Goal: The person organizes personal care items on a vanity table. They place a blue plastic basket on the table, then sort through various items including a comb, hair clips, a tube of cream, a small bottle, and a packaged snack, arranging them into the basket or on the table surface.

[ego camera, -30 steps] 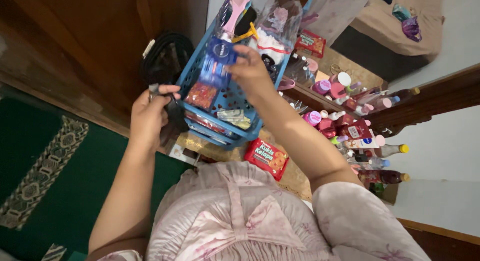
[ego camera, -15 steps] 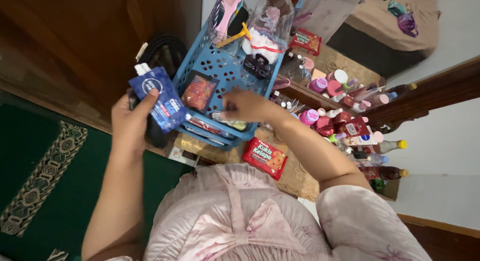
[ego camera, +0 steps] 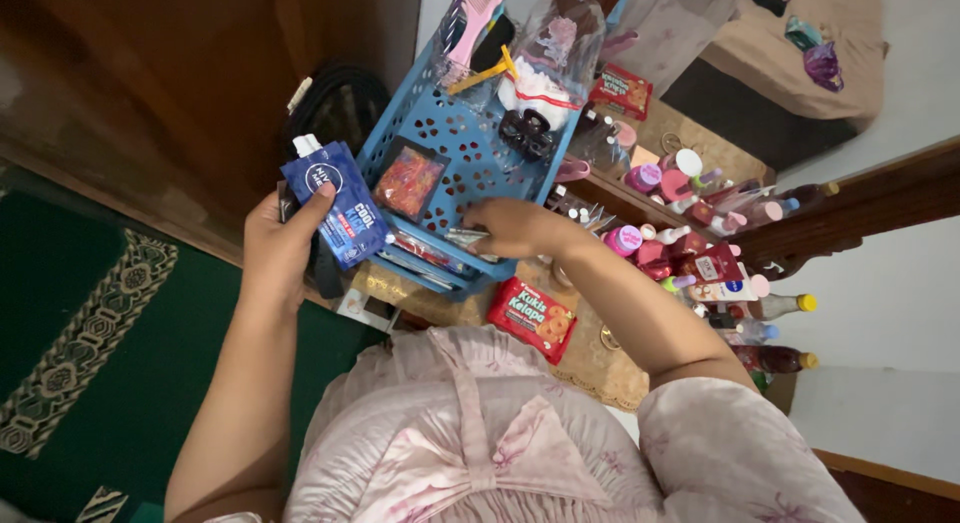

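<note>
The left hand (ego camera: 278, 245) holds a dark blue soft plastic pouch with a white cap (ego camera: 333, 205) at the left centre of the frame, its thumb laid across the pouch's face and the other fingers wrapped behind it, clamping it upright just beside the left wall of the blue perforated plastic basket (ego camera: 470, 148). The right hand (ego camera: 512, 228) reaches into the near end of that basket at the middle of the frame, fingers curled down onto a thin flat packet (ego camera: 462, 238) lying on the basket floor; whether they have actually pinched it I cannot tell, since the knuckles hide the tips.

To do this well, the right hand should get a fingertip under the packet's edge before lifting, because flat sachets tend to cling to a perforated floor. The small dark-framed box of red pieces (ego camera: 408, 180) leans just above and could tip if knocked. The left hand should keep the pouch clear of the basket rim. A red biscuit wrapper (ego camera: 533, 317) lies on the bench below the basket, and small bottles and jars (ego camera: 690, 243) crowd the right, close to the forearm.
</note>
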